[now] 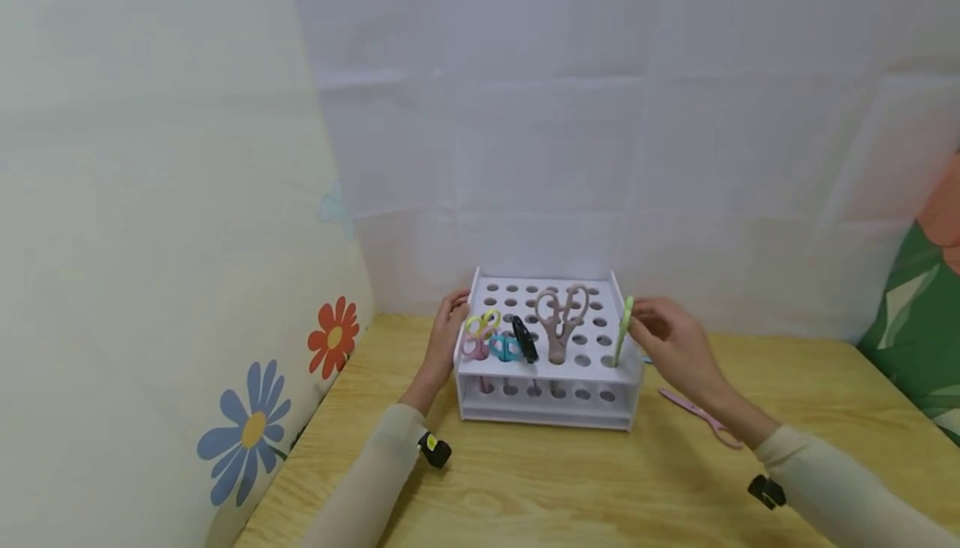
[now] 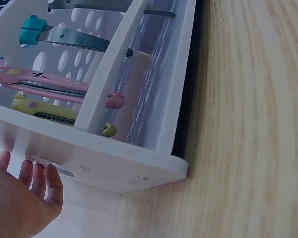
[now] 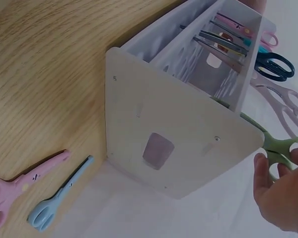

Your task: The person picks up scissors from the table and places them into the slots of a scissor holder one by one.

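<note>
In the head view a white rack (image 1: 551, 371) with rows of round holes stands on the table. My right hand (image 1: 671, 344) pinches the handles of green scissors (image 1: 623, 331) at the rack's front right hole; their blades pass down into it, as the right wrist view shows with the green scissors (image 3: 275, 145). My left hand (image 1: 444, 339) rests against the rack's left side, fingertips (image 2: 53, 173) on the panel. Yellow scissors (image 1: 491, 319), pink scissors (image 1: 474, 348), teal scissors (image 1: 505, 350), black-handled scissors (image 1: 525, 339) and large greyish-mauve scissors (image 1: 557, 331) stand in holes.
Pink scissors (image 1: 701, 416) lie on the wooden table (image 1: 540, 481) right of the rack, below my right forearm. Light blue scissors (image 3: 54, 203) lie beside them, nearly hidden in the head view. A white cloth (image 1: 525, 131) hangs behind the rack.
</note>
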Tool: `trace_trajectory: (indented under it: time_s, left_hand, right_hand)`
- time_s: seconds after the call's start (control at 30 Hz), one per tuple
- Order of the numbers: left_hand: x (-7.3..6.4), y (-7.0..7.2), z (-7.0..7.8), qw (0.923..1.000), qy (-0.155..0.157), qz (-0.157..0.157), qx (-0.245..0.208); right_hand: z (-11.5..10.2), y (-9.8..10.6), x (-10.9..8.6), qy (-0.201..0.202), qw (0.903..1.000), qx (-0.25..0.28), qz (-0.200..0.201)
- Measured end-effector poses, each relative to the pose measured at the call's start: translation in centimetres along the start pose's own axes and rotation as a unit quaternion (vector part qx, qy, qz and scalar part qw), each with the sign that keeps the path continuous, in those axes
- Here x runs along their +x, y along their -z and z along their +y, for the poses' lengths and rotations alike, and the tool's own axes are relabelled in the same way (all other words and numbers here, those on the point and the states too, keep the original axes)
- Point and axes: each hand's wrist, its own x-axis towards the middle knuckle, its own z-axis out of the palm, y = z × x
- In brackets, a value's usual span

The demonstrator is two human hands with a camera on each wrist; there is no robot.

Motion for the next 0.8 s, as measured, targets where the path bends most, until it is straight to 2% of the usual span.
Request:
trace_trajectory:
  time_s: [0.07, 0.13, 0.2, 0.3, 0.43, 0.53, 0.63, 0.8]
  left_hand:
    - [-0.4, -0.1, 1.0, 1.0, -0.002, -0.004, 0.001]
    - [-0.3, -0.1, 1.0, 1.0, -0.007, -0.002, -0.003]
    - [-0.3, -0.2, 0.8, 0.9999, -0.011, 0.006, -0.001]
    - [0.2, -0.3, -0.6, 0.9996, -0.019, 0.018, -0.004]
    - [0.2, -0.4, -0.7, 0.9995, -0.025, 0.02, 0.0]
    - [0.2, -0.3, -0.7, 0.9997, -0.021, 0.013, -0.001]
    - [0.3, -0.2, -0.6, 0.9999, -0.012, 0.008, -0.006]
    - [0.2, -0.5, -0.4, 0.9997, -0.018, 0.017, -0.002]
  right_hand:
    - [0.1, -0.3, 0.0, 0.019, 0.9998, -0.006, -0.001]
    - [0.3, -0.6, 0.0, 0.036, 0.9991, -0.022, -0.002]
    - [0.5, -0.9, -0.1, 0.054, 0.9976, -0.044, -0.002]
    - [0.8, -1.4, -0.3, 0.089, 0.993, -0.077, 0.0]
    - [1.0, -2.2, -0.6, 0.129, 0.9844, -0.118, 0.018]
    - [1.0, -2.7, -0.9, 0.126, 0.9809, -0.141, 0.045]
    - [0.9, -3.1, -1.3, 0.103, 0.9801, -0.155, 0.07]
    - [0.8, -3.5, -2.1, 0.052, 0.979, -0.185, 0.069]
